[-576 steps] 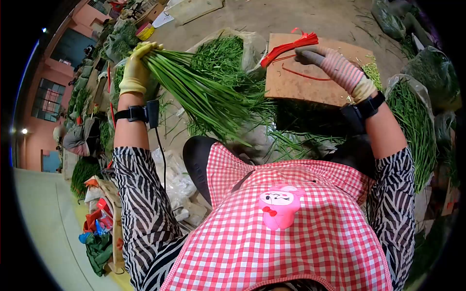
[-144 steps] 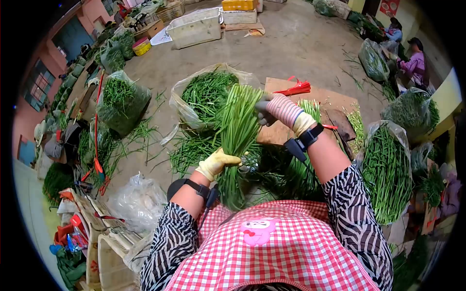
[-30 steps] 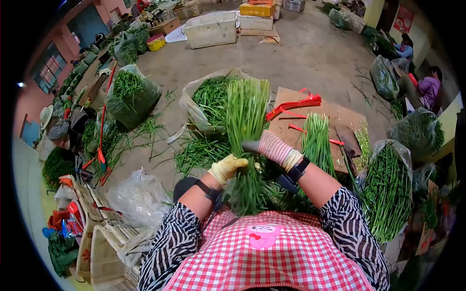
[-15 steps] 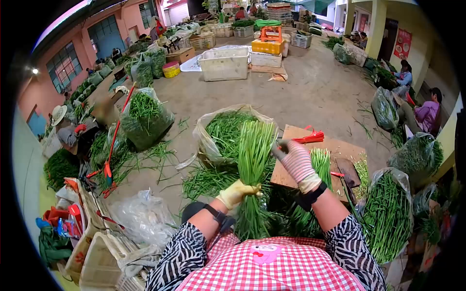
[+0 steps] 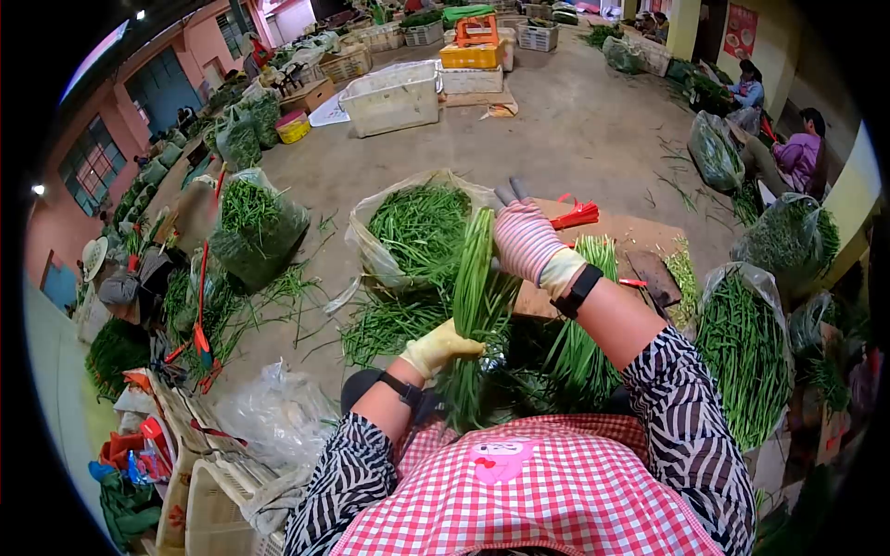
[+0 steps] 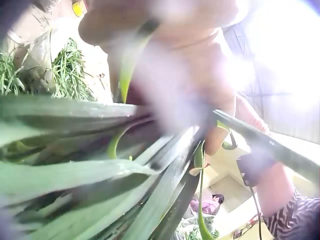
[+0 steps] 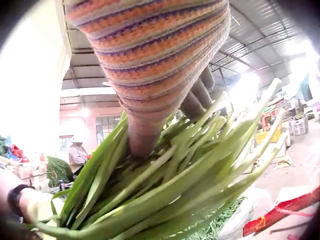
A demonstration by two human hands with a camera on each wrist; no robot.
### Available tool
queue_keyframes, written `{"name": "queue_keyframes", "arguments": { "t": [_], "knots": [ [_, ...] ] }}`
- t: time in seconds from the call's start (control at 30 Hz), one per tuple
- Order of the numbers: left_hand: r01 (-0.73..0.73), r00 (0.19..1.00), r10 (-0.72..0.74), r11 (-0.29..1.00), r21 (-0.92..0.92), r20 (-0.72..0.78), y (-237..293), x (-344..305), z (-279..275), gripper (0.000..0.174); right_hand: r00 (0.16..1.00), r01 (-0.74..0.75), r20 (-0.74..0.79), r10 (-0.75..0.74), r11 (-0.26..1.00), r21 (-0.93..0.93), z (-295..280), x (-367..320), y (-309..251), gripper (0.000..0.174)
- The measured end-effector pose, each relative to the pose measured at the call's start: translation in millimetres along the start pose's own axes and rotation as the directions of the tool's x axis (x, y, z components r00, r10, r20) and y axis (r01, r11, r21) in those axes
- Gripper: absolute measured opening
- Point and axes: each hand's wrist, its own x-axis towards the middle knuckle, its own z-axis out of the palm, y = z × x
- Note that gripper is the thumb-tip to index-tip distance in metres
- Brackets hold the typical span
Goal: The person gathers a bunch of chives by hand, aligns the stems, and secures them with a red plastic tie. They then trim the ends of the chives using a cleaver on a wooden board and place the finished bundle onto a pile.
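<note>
My left hand [image 5: 440, 347], in a pale yellow glove, grips an upright bunch of garlic chives [image 5: 473, 287] low down, its green leaf ends hanging below. My right hand [image 5: 533, 241], in a striped glove with grey fingertips, is at the upper part of this bunch, two fingers straight and pointing up past it. In the right wrist view its thumb [image 7: 142, 142] is in among the pale stalks [image 7: 185, 195]. Broad leaves [image 6: 75, 185] fill the left wrist view. Beside the right wrist, a second bunch [image 5: 586, 343] lies over the wooden board [image 5: 640, 229].
Red ties [image 5: 577, 215] and a dark flat piece [image 5: 654, 278] lie on the board. Behind the bunch stands an open bag of chives [image 5: 417, 227]; another full bag [image 5: 742, 343] is at the right. Clear plastic [image 5: 278, 408] and crates [image 5: 222, 500] are at the left.
My right hand has gone from low by the left hand up to the bunch's upper part, two fingers now extended. The held bunch looks narrower. Since the oldest frame, another bunch has come onto the board.
</note>
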Motion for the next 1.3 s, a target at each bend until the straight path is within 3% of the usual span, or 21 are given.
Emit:
{"name": "queue_keyframes", "arguments": {
  "t": [0.03,0.1,0.2,0.23,0.3,0.37,0.4,0.5,0.57,0.73,0.77,0.87,0.9,0.93,0.97,1.0,1.07,1.13,1.2,1.27,1.3],
  "knots": [
    [-0.003,1.000,0.003,1.000,-0.006,0.008,-5,4,-3,0.043,0.999,0.011,-0.047,-0.013,0.999,-0.038,7,2,2,0.066],
    [-0.004,1.000,0.005,1.000,-0.026,0.021,-24,10,-10,0.042,1.000,-0.002,0.025,0.001,1.000,0.028,39,16,6,0.064],
    [-0.086,0.996,0.086,0.996,0.008,0.022,-7,5,0,0.037,0.974,0.012,-0.226,0.010,0.995,0.097,89,27,11,0.057],
    [-0.104,0.993,0.100,0.993,0.060,0.060,-12,10,-5,0.038,0.986,0.037,-0.165,-0.002,0.978,0.206,94,29,9,0.057],
    [-0.067,0.997,0.066,0.998,0.014,0.027,-10,7,-1,0.041,0.985,0.154,-0.108,-0.135,0.970,0.188,69,24,12,0.046],
    [-0.080,0.996,0.080,0.997,-0.004,0.025,-12,6,-4,0.044,0.977,0.200,0.061,-0.203,0.979,0.040,75,38,9,0.025],
    [-0.076,0.997,0.075,0.993,-0.088,-0.013,-16,4,-3,0.044,0.972,0.237,0.000,-0.237,0.971,0.016,81,34,11,0.021],
    [-0.012,0.999,0.017,0.984,-0.179,0.030,-19,4,-11,0.044,0.970,0.155,-0.220,-0.108,0.965,0.210,119,38,11,0.020],
    [-0.028,0.999,0.032,0.986,-0.166,0.025,-20,6,-9,0.043,0.977,0.096,-0.208,-0.047,0.968,0.231,95,21,12,0.020],
    [0.014,1.000,-0.007,0.968,-0.249,0.030,-24,6,-8,0.048,0.989,-0.003,-0.146,0.003,1.000,0.006,56,8,14,0.016],
    [0.025,0.999,-0.015,0.969,-0.244,0.042,-23,4,-8,0.049,0.993,0.037,-0.113,-0.027,0.995,0.089,48,4,25,0.014],
    [-0.001,0.998,0.012,0.979,-0.204,0.055,-29,7,-15,0.050,0.972,-0.077,-0.198,0.128,0.966,0.248,57,10,51,0.012],
    [-0.008,0.999,0.017,0.983,-0.185,0.045,-30,7,-17,0.049,0.965,-0.186,-0.130,0.227,0.946,0.267,51,13,71,0.013],
    [-0.013,0.999,0.019,0.985,-0.170,0.034,-32,5,-18,0.048,0.928,-0.218,-0.235,0.290,0.932,0.291,35,-1,91,0.013],
    [-0.034,0.999,0.032,0.980,-0.194,-0.012,-30,1,-17,0.048,0.855,-0.263,-0.317,0.411,0.869,0.419,41,-5,113,0.014],
    [-0.056,0.997,0.044,0.975,-0.216,-0.060,-23,-3,-16,0.047,0.703,-0.331,-0.406,0.584,0.774,0.540,56,-8,134,0.017],
    [-0.086,0.989,0.052,0.965,-0.248,-0.139,-18,-7,-22,0.045,0.606,-0.261,-0.245,0.757,0.480,0.837,33,-37,149,0.025],
    [-0.123,0.977,0.082,0.971,-0.206,-0.196,-20,-8,-35,0.043,0.741,-0.227,-0.127,0.660,0.424,0.877,45,-56,144,0.030],
    [-0.168,0.959,0.122,0.972,-0.166,-0.257,-24,-4,-46,0.040,0.962,-0.183,-0.007,0.274,0.660,0.729,71,-69,110,0.034],
    [-0.194,0.943,0.144,0.970,-0.146,-0.299,-12,-5,-38,0.030,0.985,-0.009,0.128,-0.112,0.719,0.695,71,-92,66,0.039],
    [-0.182,0.939,0.128,0.972,-0.148,-0.319,-13,-4,-37,0.034,0.985,0.014,0.122,-0.123,0.758,0.652,65,-88,53,0.043]
  ]
}}
